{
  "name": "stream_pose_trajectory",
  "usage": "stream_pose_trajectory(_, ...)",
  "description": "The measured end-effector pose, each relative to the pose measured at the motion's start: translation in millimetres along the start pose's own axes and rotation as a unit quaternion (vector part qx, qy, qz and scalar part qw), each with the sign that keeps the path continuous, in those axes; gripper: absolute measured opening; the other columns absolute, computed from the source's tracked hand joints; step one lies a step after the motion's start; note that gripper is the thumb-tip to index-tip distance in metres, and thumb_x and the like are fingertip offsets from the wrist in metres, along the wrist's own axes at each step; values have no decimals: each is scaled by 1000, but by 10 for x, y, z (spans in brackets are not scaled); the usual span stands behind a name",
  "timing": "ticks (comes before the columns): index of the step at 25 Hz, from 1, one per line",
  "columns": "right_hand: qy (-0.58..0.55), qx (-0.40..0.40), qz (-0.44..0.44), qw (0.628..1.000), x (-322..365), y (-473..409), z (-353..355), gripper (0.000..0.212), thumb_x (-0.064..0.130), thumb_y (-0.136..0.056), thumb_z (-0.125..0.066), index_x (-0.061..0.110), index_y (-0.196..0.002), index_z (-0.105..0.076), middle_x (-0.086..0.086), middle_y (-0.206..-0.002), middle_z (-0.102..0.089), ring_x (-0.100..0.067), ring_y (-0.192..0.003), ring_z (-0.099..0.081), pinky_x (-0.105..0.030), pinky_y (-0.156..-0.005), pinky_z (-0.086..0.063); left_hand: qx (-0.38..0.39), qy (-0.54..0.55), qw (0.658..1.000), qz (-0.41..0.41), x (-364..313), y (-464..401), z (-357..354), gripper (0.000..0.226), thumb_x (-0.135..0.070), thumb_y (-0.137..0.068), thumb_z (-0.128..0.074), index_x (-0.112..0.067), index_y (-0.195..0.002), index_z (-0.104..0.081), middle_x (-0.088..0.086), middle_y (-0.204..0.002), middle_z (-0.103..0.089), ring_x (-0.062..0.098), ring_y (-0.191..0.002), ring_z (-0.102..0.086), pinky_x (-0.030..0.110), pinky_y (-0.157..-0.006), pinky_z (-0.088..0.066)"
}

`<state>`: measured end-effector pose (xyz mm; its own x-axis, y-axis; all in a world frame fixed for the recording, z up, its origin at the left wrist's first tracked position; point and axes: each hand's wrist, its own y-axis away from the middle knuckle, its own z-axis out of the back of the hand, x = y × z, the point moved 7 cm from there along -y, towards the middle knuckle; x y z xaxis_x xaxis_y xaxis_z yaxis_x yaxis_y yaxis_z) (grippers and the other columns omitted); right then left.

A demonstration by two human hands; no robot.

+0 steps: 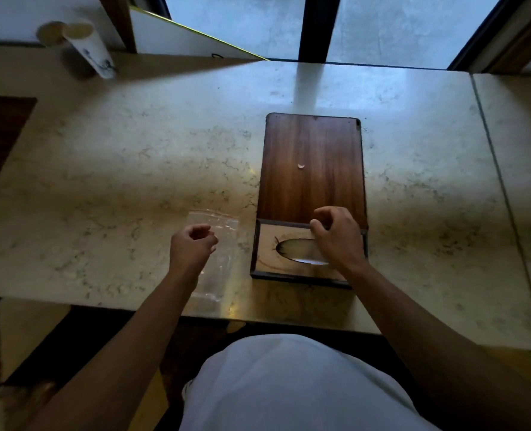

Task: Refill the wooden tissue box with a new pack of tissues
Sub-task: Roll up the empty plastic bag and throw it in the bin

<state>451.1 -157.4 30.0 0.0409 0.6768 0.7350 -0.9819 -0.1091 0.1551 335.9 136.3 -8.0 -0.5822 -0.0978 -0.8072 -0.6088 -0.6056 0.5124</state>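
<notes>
Right hand (338, 236) pinches sliding panel (312, 164) of tissue box (265, 259); left hand (192, 245) curled, empty, above plastic wrapper (217, 225). Risk: panel jams if pulled crooked.

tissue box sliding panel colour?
Dark reddish-brown wood grain on the sliding panel, head view.

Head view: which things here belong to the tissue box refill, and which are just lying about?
Belongs to the job:
wooden tissue box
clear plastic wrapper
right hand at the box
left hand over the wrapper

Lying about:
paper cup
white board
</notes>
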Motion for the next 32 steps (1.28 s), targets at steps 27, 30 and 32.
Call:
stream_pose_trajectory(27, -128, 274, -265, 915, 567, 188, -2073, 52, 16, -90, -68, 6, -137, -49, -9, -107, -66, -24, -89, -70, -43, -79, -62, 83, 30, 977, 195, 656, -693, 712, 11, -11, -89, -68, -3, -83, -66, 11, -66, -52, 11, -42, -47, 16, -40, -35)
stream_pose_trajectory(30, -183, 269, -257, 910, 580, 186, -2051, 26, 12, -91, -67, 5, -116, -69, -9, -97, -71, -11, -70, -67, -24, -63, -57, 86, 162, 950, 252, 653, -683, 732, 21, -14, -91, -69, -5, -73, -63, 13, -68, -55, 9, -40, -56, 15, -38, -42)
stream_pose_trajectory(32, -213, 249, -265, 907, 574, 199, -1998, 8, 8, -91, -67, 11, -91, -75, -9, -85, -73, -9, -61, -65, -21, -59, -55, 93, 198, 944, 245, 612, -668, 727, 16, -10, -92, -68, -1, -79, -64, 16, -74, -59, 15, -49, -64, 18, -41, -48)
